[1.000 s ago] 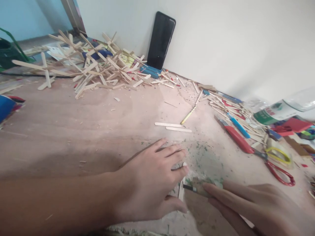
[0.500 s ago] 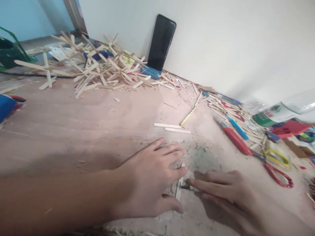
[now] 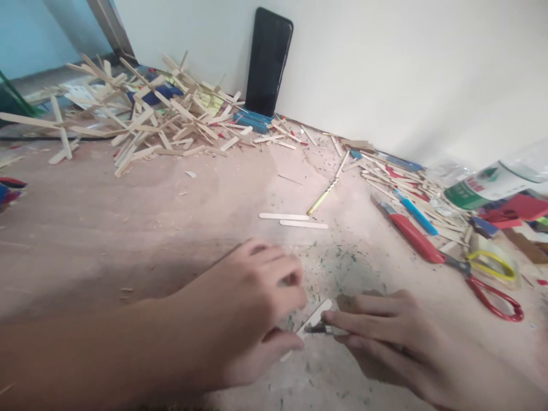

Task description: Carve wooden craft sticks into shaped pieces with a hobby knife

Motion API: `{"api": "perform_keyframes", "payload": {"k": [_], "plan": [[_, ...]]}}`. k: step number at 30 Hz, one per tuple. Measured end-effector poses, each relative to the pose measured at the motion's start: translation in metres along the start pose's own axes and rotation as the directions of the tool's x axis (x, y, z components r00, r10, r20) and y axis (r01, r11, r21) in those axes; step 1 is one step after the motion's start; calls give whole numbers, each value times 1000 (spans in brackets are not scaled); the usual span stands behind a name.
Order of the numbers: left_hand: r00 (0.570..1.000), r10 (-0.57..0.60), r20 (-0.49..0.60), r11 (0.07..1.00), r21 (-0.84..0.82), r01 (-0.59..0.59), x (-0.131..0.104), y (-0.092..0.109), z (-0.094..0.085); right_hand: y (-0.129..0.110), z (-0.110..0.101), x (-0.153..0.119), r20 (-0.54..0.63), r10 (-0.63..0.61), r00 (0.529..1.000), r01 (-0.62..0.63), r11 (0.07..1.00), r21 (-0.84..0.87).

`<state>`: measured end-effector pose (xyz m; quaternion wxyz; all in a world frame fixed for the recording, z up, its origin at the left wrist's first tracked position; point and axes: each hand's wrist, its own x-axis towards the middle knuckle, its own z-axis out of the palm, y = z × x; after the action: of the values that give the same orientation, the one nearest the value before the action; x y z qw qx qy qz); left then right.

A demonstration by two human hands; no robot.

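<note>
My left hand (image 3: 261, 299) is low over the table with its fingers curled, its thumb on a pale wooden craft stick (image 3: 320, 313). The stick slants across the surface, partly covered by that thumb. In my right hand (image 3: 396, 331) is a craft knife (image 3: 329, 329), its short dark blade at the stick's edge and most of its handle hidden by the fingers. Beyond my hands lie two loose craft sticks, one (image 3: 282, 216) just behind the other (image 3: 303, 225). A yellow twisted drill bit (image 3: 323, 197) touches the farther one.
Red-handled scissors (image 3: 417, 237) and a blue pen-like tool (image 3: 416, 212) lie at right, near a plastic bottle (image 3: 483, 185). A phone (image 3: 269, 63) leans against the wall. Joined craft sticks (image 3: 149, 117) pile up at back left. Green scraps dot the table (image 3: 205, 205).
My left hand's fingers have curled in from a spread pose and drawn slightly left. The craft stick has turned from nearly upright to a diagonal slant. My right hand stays near it with the knife.
</note>
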<state>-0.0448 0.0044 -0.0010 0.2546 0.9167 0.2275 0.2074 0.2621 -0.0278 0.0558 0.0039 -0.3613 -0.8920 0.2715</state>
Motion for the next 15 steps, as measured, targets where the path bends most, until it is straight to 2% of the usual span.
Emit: {"api": "perform_keyframes", "payload": {"k": [4,7,11,15], "plan": [[993,56,101,997,42,-60,1,10,1,2,-3,1,53,-61,997,61,998,-3],[987,62,146,995,74,-73,0,10,0,4,-6,2,64,-96,993,94,995,31],[987,34,157,997,62,-44,-3,3,-6,6,-5,0,33,-112,993,112,994,12],[985,108,134,989,86,-120,-4,-2,-5,7,4,-4,-38,-74,997,74,997,7]]}}
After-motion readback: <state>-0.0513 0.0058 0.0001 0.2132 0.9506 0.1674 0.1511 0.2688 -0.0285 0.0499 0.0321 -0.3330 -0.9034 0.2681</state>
